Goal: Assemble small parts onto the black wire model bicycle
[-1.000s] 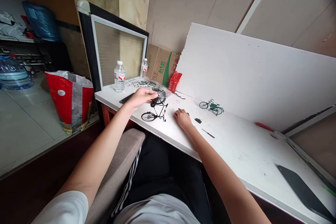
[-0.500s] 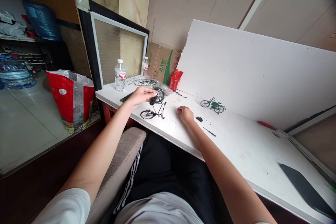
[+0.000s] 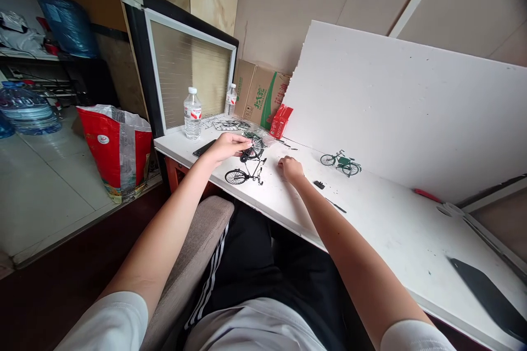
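Observation:
A small black model bicycle (image 3: 252, 165) is gripped near its rear wheel by my left hand (image 3: 231, 147), thumb and fingers pinched together. Its front wheel and handlebar point toward the table's near edge. My right hand (image 3: 291, 169) rests on the white table (image 3: 370, 219) to the right of the bicycle, fingers curled together; anything between them is too small to make out. A green model bicycle (image 3: 341, 163) stands by the white board. A small black part (image 3: 319, 184) and a thin dark tool (image 3: 336, 205) lie right of my right hand.
Behind my left hand are a water bottle (image 3: 192, 114), a second bottle (image 3: 231, 100), black part frames (image 3: 230, 125), a cardboard box (image 3: 257, 93) and a red box (image 3: 281, 121). A dark phone (image 3: 205, 148) lies at the left; a black flat object (image 3: 488, 296) lies far right.
The view has shifted slightly, so the table's things appear a little further right. Both hands keep nearly the same pose, and the black bicycle stays in my left hand.

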`<state>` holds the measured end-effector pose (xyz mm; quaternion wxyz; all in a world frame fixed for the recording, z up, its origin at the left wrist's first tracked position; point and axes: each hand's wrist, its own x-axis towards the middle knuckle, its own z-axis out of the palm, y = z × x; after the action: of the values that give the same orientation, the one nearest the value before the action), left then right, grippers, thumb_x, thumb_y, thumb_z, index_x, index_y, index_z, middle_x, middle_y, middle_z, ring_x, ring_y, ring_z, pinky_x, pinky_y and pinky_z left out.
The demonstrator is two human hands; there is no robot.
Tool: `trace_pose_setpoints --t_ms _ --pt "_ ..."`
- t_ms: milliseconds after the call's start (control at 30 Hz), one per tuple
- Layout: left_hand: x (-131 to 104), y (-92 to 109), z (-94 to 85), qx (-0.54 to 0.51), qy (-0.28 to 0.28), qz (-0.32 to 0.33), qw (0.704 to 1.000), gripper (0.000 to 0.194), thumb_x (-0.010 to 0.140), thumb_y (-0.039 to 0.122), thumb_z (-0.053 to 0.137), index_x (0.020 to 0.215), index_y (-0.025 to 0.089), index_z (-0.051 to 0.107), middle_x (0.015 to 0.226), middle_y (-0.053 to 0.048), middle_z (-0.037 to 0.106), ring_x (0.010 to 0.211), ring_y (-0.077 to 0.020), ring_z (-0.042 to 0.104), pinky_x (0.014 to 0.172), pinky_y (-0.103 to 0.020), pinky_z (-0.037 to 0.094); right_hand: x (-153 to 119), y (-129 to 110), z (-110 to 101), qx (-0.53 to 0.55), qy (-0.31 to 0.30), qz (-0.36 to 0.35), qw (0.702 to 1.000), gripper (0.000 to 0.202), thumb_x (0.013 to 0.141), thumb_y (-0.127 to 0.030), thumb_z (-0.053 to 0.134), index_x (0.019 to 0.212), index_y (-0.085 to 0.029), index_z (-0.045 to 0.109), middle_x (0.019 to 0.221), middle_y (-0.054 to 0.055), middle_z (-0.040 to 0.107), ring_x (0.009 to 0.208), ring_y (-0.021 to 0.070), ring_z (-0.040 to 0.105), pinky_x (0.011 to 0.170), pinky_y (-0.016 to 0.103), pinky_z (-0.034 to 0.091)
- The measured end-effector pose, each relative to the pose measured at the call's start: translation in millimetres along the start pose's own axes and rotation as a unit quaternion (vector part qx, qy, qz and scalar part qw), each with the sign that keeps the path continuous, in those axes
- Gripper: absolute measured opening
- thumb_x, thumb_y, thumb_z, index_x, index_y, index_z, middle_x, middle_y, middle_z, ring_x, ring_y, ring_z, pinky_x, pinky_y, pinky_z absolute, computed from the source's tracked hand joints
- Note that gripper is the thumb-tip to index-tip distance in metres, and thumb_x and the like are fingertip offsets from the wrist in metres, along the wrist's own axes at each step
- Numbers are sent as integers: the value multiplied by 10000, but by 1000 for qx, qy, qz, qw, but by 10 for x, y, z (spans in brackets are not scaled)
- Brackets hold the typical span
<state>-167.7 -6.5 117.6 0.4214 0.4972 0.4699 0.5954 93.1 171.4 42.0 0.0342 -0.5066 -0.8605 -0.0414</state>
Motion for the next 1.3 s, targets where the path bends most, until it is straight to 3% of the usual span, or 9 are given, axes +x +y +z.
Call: trace_pose_setpoints --t_ms 267,367,467,600,733,833,1033,1167,1300 --pt "-9 -10 69 24 -24 -4 999 546 652 520 1039 1056 183 891 1151 -154 846 1099 -303 767 996 -460 596 -6 8 13 50 30 19 998 404 1069 -409 716 1409 -194 681 1440 131 685 1218 265 717 1030 488 636" --pt "-25 -11 125 37 -38 -7 999 529 676 525 1027 1064 190 895 1148 -153 849 1083 -299 763 990 -461 589 -61 3 19 120 65 15 991 396 1065 -411 722 1395 -195 685 1414 119 696 1200 261 722 1015 486 639" --pt "-54 4 197 35 -49 -12 998 512 689 517 1022 1058 185 895 1153 -157 848 1066 -295 762 980 -461 591 -184 -14 -18 208 123 0 970 273 1132 -354 578 1266 -148 697 1284 139 735 1128 237 721 995 438 626" --pt "-110 36 335 17 -66 -13 998 497 679 485 1032 1043 178 892 1176 -158 843 1076 -287 758 979 -451 587 -521 -25 -190 315 211 -39 924 335 1163 -426 411 1206 -174 627 1285 176 712 1131 237 691 896 370 619" --pt "-199 63 551 6 -94 -11 996 437 703 449 1021 1013 169 892 1178 -158 843 1058 -278 754 946 -433 584 -1050 -47 -479 369 294 -60 880 353 1146 -546 437 1172 -236 603 1316 136 646 1188 231 651 937 386 607" --pt "-296 63 757 -6 -124 -17 992 389 731 434 1006 992 169 893 1163 -150 846 1000 -253 751 928 -414 579 -1474 -109 -687 408 365 -110 830 247 1122 -491 567 1137 -263 660 1290 125 635 1287 260 618 953 413 603" --pt "-494 -11 1150 -10 -162 -42 986 388 733 455 998 992 183 901 1063 -142 856 839 -214 728 824 -395 570 -1986 -164 -805 361 369 -175 838 96 1110 -340 627 1123 -283 702 1331 127 627 1363 295 610 1147 552 537" --pt "-578 -37 1281 1 -155 -21 988 390 723 448 1001 994 183 907 1038 -140 860 913 -257 765 887 -419 595 -2051 -113 -748 362 338 -200 845 95 1112 -329 628 1158 -289 701 1324 125 629 1340 295 649 1141 553 551" --pt "-629 -19 1327 -16 -144 -8 989 409 705 416 1015 1013 171 903 1108 -150 861 1047 -310 794 1001 -466 612 -2073 -101 -738 363 352 -210 837 101 1115 -305 624 1173 -286 705 1260 113 649 1264 272 683 1088 506 583"
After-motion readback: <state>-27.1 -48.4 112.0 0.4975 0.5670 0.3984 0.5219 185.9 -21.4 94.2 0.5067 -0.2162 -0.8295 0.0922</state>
